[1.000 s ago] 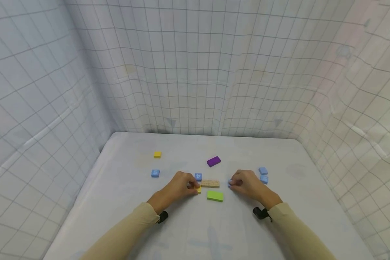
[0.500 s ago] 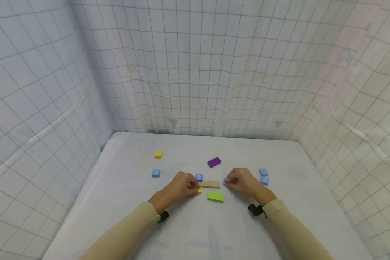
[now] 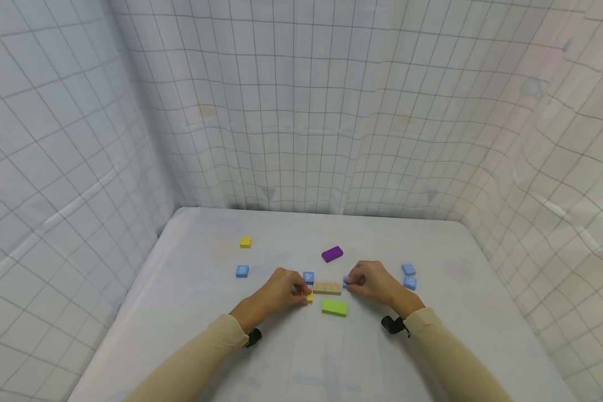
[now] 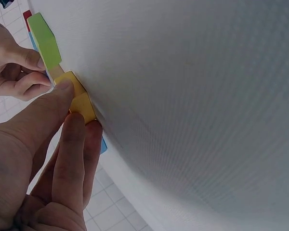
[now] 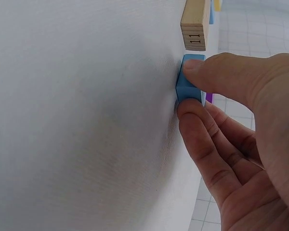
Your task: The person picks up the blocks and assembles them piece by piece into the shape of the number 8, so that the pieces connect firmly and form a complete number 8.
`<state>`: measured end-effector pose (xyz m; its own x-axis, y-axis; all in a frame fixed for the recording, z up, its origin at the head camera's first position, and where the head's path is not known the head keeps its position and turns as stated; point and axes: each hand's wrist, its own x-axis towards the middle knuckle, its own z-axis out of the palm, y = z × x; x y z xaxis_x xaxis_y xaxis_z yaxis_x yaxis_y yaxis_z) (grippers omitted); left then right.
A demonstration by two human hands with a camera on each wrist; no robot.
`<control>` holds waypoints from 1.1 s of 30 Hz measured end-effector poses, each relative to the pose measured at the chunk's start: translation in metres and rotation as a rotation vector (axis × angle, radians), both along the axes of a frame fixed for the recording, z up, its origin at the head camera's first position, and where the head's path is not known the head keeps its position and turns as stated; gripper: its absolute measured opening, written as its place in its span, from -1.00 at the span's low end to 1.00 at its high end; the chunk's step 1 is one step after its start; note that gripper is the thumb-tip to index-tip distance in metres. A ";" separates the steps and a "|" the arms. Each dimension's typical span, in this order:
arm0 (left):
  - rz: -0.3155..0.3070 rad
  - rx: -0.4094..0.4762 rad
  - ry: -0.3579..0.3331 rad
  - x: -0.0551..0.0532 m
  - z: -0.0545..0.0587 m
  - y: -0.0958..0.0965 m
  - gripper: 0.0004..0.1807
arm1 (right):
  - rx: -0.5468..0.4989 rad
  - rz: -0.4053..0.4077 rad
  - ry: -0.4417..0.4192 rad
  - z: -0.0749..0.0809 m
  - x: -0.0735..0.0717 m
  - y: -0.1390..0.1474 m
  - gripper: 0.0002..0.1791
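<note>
White table (image 3: 291,352). Your left hand (image 3: 281,288) pinches yellow tile (image 4: 83,107) left of plank (image 3: 326,288), right hand (image 3: 377,282) blue tile (image 5: 189,91) right; push too hard, plank might skew.

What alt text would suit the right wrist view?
The right hand pinches a blue block with its fingers at a white tabletop. A narrow gap separates the block from a wooden block marked 11.

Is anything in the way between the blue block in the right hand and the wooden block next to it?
No, nothing visible. The right hand pinches the blue block, and only a narrow gap separates it from the wooden block.
</note>
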<state>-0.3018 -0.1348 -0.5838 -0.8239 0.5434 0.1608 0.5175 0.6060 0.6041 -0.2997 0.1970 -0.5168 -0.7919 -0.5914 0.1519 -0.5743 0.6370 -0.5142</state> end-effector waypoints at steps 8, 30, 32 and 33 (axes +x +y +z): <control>-0.002 -0.005 0.007 -0.004 -0.004 -0.001 -0.80 | 0.005 0.001 -0.008 0.000 -0.002 -0.001 -0.88; -0.007 0.002 0.013 0.006 0.008 0.002 -0.82 | 0.018 0.010 -0.026 -0.004 -0.005 -0.002 -0.88; -0.005 -0.005 0.023 0.007 0.008 0.002 -0.83 | 0.025 0.012 -0.025 -0.004 -0.006 -0.002 -0.88; -0.006 -0.004 0.029 0.007 0.008 0.002 -0.83 | 0.028 0.012 -0.024 -0.005 -0.006 -0.002 -0.88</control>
